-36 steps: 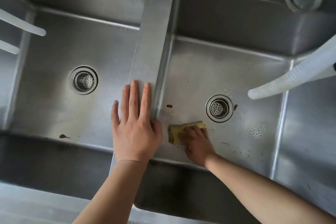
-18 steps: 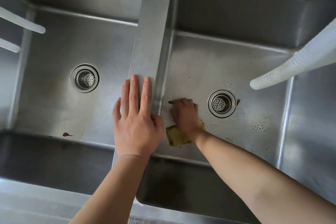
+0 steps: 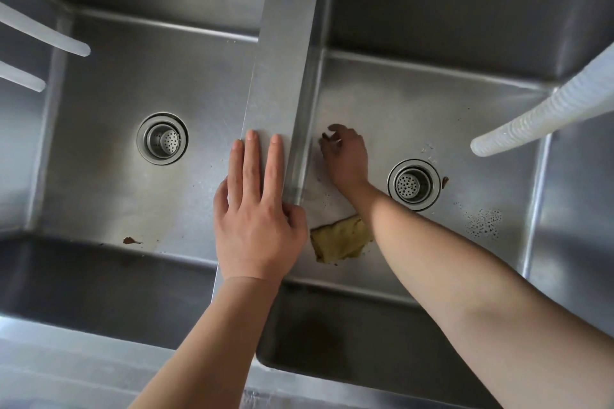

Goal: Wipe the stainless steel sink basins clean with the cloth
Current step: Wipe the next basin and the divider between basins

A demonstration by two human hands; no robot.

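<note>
- My right hand (image 3: pixel 345 156) curls its fingertips (image 3: pixel 327 139) round a brown scrap on the floor of the right basin (image 3: pixel 415 103), near the divider (image 3: pixel 285 60).
- My left hand (image 3: pixel 255 226) rests flat on that divider, fingers straight and nearly together.
- The cloth (image 3: pixel 339 239) lies loose under my right forearm, by the basin's near edge.
- I judge this debris-picking; next, take the cloth up and wipe toward the drain (image 3: pixel 413 183).
</note>
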